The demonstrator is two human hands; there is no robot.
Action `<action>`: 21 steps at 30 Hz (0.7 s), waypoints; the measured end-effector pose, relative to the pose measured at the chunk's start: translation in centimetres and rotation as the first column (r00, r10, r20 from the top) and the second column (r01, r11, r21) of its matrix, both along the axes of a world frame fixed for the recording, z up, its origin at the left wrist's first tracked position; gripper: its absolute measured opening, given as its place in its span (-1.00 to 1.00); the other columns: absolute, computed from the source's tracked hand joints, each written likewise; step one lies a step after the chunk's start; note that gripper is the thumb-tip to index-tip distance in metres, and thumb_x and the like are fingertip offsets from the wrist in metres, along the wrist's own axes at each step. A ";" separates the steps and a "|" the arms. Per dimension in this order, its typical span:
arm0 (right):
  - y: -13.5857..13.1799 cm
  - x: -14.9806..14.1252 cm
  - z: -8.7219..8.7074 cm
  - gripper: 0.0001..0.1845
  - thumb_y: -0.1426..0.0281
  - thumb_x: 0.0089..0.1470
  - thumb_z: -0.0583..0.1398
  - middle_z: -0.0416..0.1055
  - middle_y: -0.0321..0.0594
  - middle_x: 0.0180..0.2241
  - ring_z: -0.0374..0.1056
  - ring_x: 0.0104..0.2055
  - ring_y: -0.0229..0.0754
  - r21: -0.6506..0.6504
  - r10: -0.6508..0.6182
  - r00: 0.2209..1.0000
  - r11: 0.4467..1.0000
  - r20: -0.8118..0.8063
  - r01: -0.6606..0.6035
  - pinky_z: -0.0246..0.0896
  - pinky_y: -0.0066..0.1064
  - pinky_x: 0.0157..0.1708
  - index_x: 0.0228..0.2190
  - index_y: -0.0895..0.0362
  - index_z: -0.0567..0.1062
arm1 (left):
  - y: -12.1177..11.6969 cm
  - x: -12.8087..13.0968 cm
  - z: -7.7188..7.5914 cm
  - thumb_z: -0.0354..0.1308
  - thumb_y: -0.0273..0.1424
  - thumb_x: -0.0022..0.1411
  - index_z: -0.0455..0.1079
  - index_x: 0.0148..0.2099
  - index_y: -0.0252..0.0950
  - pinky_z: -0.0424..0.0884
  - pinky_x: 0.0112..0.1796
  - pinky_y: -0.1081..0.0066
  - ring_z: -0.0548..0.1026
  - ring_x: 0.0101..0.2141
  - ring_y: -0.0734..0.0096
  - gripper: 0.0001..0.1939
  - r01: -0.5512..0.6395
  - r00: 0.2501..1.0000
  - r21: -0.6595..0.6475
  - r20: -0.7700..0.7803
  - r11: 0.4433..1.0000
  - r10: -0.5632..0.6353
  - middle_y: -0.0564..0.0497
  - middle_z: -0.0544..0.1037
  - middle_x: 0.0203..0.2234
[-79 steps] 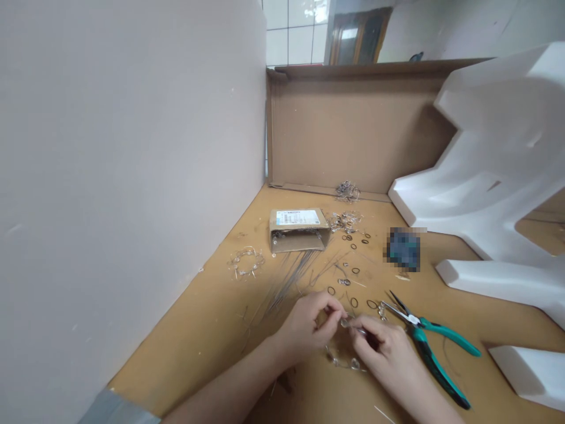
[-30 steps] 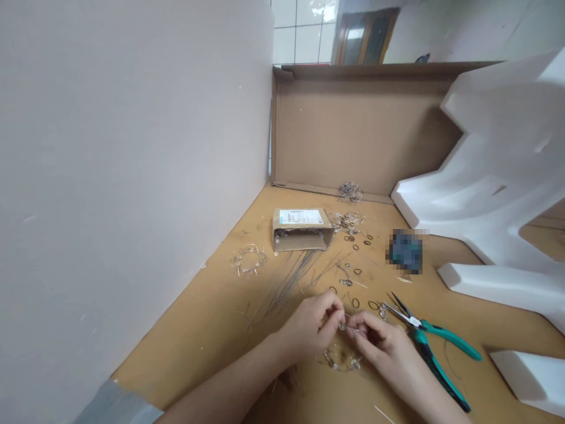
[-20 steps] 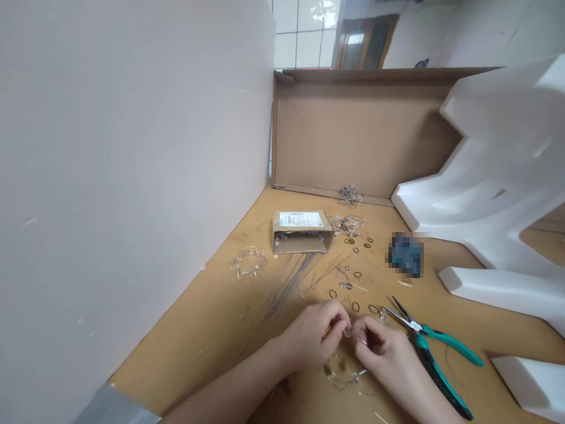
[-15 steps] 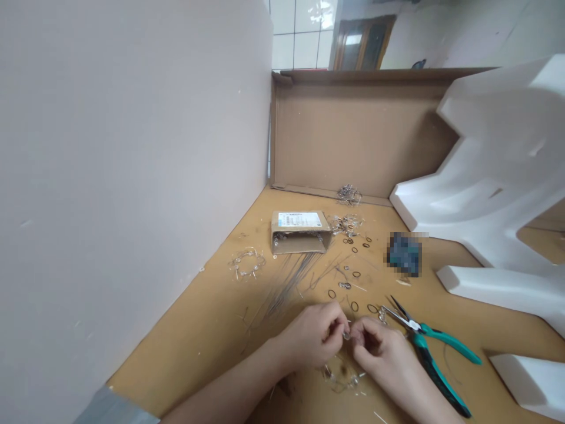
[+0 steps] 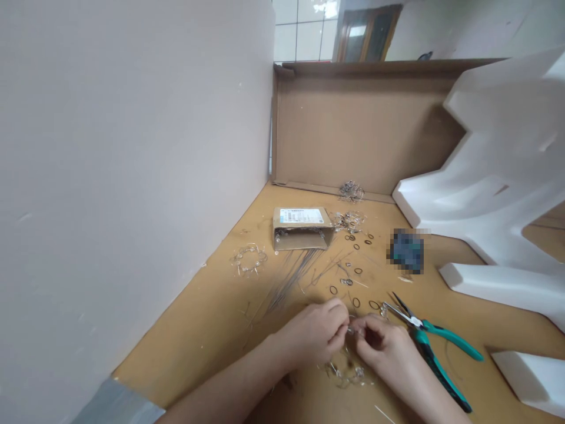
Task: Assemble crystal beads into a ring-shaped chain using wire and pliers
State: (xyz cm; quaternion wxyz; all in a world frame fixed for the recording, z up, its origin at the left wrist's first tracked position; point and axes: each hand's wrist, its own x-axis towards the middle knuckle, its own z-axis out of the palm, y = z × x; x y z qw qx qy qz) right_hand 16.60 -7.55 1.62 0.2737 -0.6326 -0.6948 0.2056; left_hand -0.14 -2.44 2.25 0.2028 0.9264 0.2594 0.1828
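Over front of tan surface [image 5: 212, 330], small clear bead with thin silvery wire [image 5: 351, 330] sits between my left grip [image 5: 318, 333] and right grip [image 5: 385, 341], both pinching it. Probably light, slippery, wire springy; best held by wire beside bead. Clear-beaded wire ring [image 5: 337, 372] just below.

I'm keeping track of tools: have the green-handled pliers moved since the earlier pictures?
No, no visible shift: the pliers keep the same place relative to the cardboard box.
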 end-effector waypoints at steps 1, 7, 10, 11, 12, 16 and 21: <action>0.0 -0.1 0.0 -0.82 0.45 -0.14 0.05 0.41 -0.28 -0.59 0.31 -0.54 -0.22 0.017 -0.001 1.000 1.000 0.010 0.001 0.15 -0.44 -0.49 -0.59 0.10 0.45 | -0.2 0.1 0.2 -0.12 -0.49 0.22 0.21 -0.27 -0.33 0.35 -0.34 0.46 0.41 -0.36 0.42 -0.90 -0.007 0.999 0.033 -0.043 0.999 0.008 -0.04 0.40 -0.30; -0.2 -0.4 0.4 -0.80 0.47 -0.15 0.04 0.37 -0.31 -0.66 0.26 -0.62 -0.26 0.078 -0.001 0.997 0.997 0.072 -0.005 0.12 -0.48 -0.56 -0.63 0.10 0.45 | -1.0 0.6 0.4 -0.14 -0.55 0.23 0.25 -0.25 -0.39 0.37 -0.39 0.39 0.39 -0.39 0.35 -0.85 0.057 0.979 0.299 -0.202 0.952 0.005 -0.07 0.39 -0.35; -0.1 -0.4 0.6 -0.78 0.48 -0.15 0.03 0.36 -0.29 -0.66 0.26 -0.61 -0.26 0.079 0.004 0.997 0.997 0.078 -0.010 0.11 -0.48 -0.56 -0.65 0.11 0.44 | -1.2 0.8 0.1 -0.13 -0.55 0.22 0.25 -0.29 -0.39 0.37 -0.41 0.40 0.37 -0.41 0.35 -0.86 0.074 0.980 0.376 -0.201 0.924 0.003 -0.05 0.36 -0.41; -0.1 -0.4 0.6 -0.78 0.48 -0.15 0.03 0.36 -0.29 -0.66 0.26 -0.61 -0.25 0.080 0.007 0.997 0.997 0.080 -0.013 0.11 -0.48 -0.56 -0.66 0.11 0.43 | -1.2 0.8 0.1 -0.13 -0.55 0.22 0.25 -0.30 -0.39 0.37 -0.41 0.40 0.37 -0.42 0.35 -0.86 0.078 0.979 0.384 -0.205 0.920 0.003 -0.05 0.35 -0.42; -0.1 -0.5 0.7 -0.77 0.48 -0.15 0.03 0.36 -0.28 -0.67 0.26 -0.61 -0.25 0.081 0.011 0.997 0.997 0.082 -0.017 0.11 -0.47 -0.56 -0.67 0.11 0.43 | -1.2 0.8 0.1 -0.13 -0.55 0.22 0.25 -0.31 -0.39 0.37 -0.41 0.41 0.37 -0.42 0.36 -0.86 0.082 0.978 0.387 -0.210 0.919 0.002 -0.05 0.34 -0.43; 0.0 -0.5 0.5 -0.75 0.49 -0.15 0.02 0.34 -0.26 -0.67 0.27 -0.60 -0.23 0.077 0.031 0.996 0.996 0.085 -0.038 0.12 -0.46 -0.55 -0.68 0.11 0.44 | -1.1 0.8 0.1 -0.14 -0.55 0.23 0.25 -0.31 -0.40 0.36 -0.42 0.40 0.37 -0.42 0.35 -0.85 0.105 0.972 0.384 -0.236 0.917 -0.012 -0.06 0.35 -0.42; 0.2 -0.4 -0.1 -0.73 0.52 -0.14 0.00 0.35 -0.25 -0.64 0.28 -0.58 -0.24 0.057 0.044 0.995 0.997 0.087 -0.049 0.13 -0.46 -0.52 -0.69 0.11 0.43 | -1.1 1.0 -0.2 -0.16 -0.54 0.25 0.25 -0.31 -0.39 0.37 -0.41 0.39 0.37 -0.42 0.35 -0.82 0.115 0.966 0.388 -0.260 0.915 -0.011 -0.07 0.36 -0.41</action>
